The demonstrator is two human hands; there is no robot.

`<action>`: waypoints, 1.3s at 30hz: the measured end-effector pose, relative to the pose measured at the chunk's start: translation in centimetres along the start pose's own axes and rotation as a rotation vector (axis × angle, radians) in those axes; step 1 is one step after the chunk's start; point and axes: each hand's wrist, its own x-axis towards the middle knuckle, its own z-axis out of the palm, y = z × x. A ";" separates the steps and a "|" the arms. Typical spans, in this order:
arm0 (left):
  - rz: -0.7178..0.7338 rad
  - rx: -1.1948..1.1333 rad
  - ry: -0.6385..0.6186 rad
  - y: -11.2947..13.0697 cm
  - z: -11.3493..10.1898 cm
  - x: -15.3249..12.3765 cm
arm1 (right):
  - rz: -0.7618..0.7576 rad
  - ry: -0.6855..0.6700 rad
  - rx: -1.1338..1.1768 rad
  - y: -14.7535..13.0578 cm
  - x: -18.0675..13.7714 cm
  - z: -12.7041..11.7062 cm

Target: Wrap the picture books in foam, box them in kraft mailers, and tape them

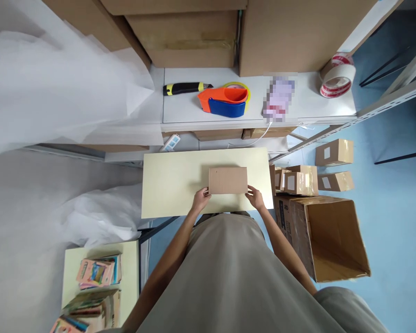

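Note:
A small plain cardboard box point(228, 180) lies on a pale yellow table point(169, 185) in front of me. My left hand point(201, 199) grips the box's near left corner with curled fingers. My right hand point(254, 196) holds the near right corner the same way. The box rests flat on the table between both hands.
On the white shelf point(180, 111) behind lie a yellow-black utility knife point(185, 88), an orange-blue tape dispenser point(226, 100) and a tape roll point(338, 76). An open large carton point(333, 240) and small labelled boxes point(300, 180) stand at right. Books point(97, 273) lie on a low table at left, near white foam sheets point(55, 92).

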 end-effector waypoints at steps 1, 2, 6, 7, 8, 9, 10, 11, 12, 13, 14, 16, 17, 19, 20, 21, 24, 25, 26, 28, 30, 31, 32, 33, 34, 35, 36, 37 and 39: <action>-0.004 0.003 0.006 0.2 0.0 -0.1 | 0.000 -0.005 0.004 0.0 0.1 -0.1; -0.010 0.006 0.013 0.4 0.0 -0.1 | 0.002 -0.010 0.007 -0.1 0.1 -0.2; -0.040 -0.002 0.057 1.1 0.2 -0.5 | 0.009 -0.048 -0.015 -0.4 0.3 -0.6; -0.056 -0.009 0.081 1.2 0.4 -0.6 | 0.008 -0.059 -0.028 -0.5 0.4 -0.6; -0.077 -0.015 0.108 1.4 0.6 -0.7 | 0.007 -0.068 -0.040 -0.5 0.5 -0.7; -0.100 -0.019 0.137 1.6 0.9 -0.9 | 0.005 -0.080 -0.046 -0.6 0.5 -0.7; -0.126 -0.021 0.164 1.7 1.2 -1.0 | 0.002 -0.096 -0.046 -0.6 0.5 -0.8; -0.149 -0.026 0.183 1.9 1.6 -1.2 | -0.003 -0.113 -0.042 -0.6 0.5 -0.9; -0.167 -0.039 0.191 2.0 2.0 -1.4 | -0.012 -0.126 -0.036 -0.6 0.3 -1.1; -0.178 -0.059 0.191 2.2 2.5 -1.7 | -0.021 -0.132 -0.034 -0.5 0.1 -1.3; -0.181 -0.079 0.184 2.4 3.0 -1.9 | -0.030 -0.127 -0.039 -0.4 -0.1 -1.6; -0.171 -0.106 0.164 2.8 4.1 -2.7 | -0.038 -0.089 -0.064 -0.1 -1.0 -2.6; -0.162 -0.106 0.154 3.1 4.7 -3.1 | -0.042 -0.065 -0.074 0.0 -1.5 -3.3; -0.143 -0.099 0.138 3.8 6.0 -4.1 | -0.057 -0.011 -0.078 0.4 -2.8 -4.9; -0.131 -0.101 0.128 4.2 6.6 -4.6 | -0.068 0.025 -0.073 0.5 -3.5 -5.7; -0.116 -0.108 0.118 4.6 7.3 -5.0 | -0.078 0.064 -0.063 0.6 -4.2 -6.6; -0.066 -0.128 0.107 5.9 9.2 -6.3 | -0.098 0.189 -0.021 0.8 -6.7 -9.2; -0.049 -0.117 0.104 6.3 9.8 -6.7 | -0.103 0.228 -0.014 0.9 -7.6 -9.9; -0.031 -0.096 0.098 6.7 10.5 -7.1 | -0.104 0.265 -0.017 0.9 -8.6 -10.7; 0.011 -0.037 0.064 7.3 11.7 -7.9 | -0.099 0.328 -0.051 1.2 -10.7 -12.0; 0.064 0.005 0.013 7.4 12.9 -9.0 | -0.090 0.359 -0.105 1.7 -12.9 -13.1; 0.088 0.014 -0.010 7.3 13.5 -9.6 | -0.084 0.363 -0.126 2.1 -14.2 -13.5; 0.109 0.014 -0.027 7.0 14.1 -10.3 | -0.078 0.365 -0.142 2.7 -15.4 -13.9; 0.124 0.009 -0.040 6.6 14.7 -11.1 | -0.070 0.368 -0.151 3.3 -16.7 -14.1; 0.132 0.000 -0.048 6.0 15.3 -11.9 | -0.060 0.373 -0.154 3.9 -18.1 -14.3; 0.137 -0.012 -0.055 5.4 15.9 -12.8 | -0.049 0.379 -0.154 4.7 -19.5 -14.4; 0.138 -0.025 -0.063 4.7 16.6 -13.6 | -0.039 0.383 -0.153 5.4 -20.9 -14.5; 0.138 -0.038 -0.072 3.9 17.3 -14.5 | -0.027 0.388 -0.154 6.2 -22.3 -14.5; 0.139 -0.062 -0.088 2.6 18.9 -16.2 | 0.001 0.400 -0.160 7.6 -25.2 -14.6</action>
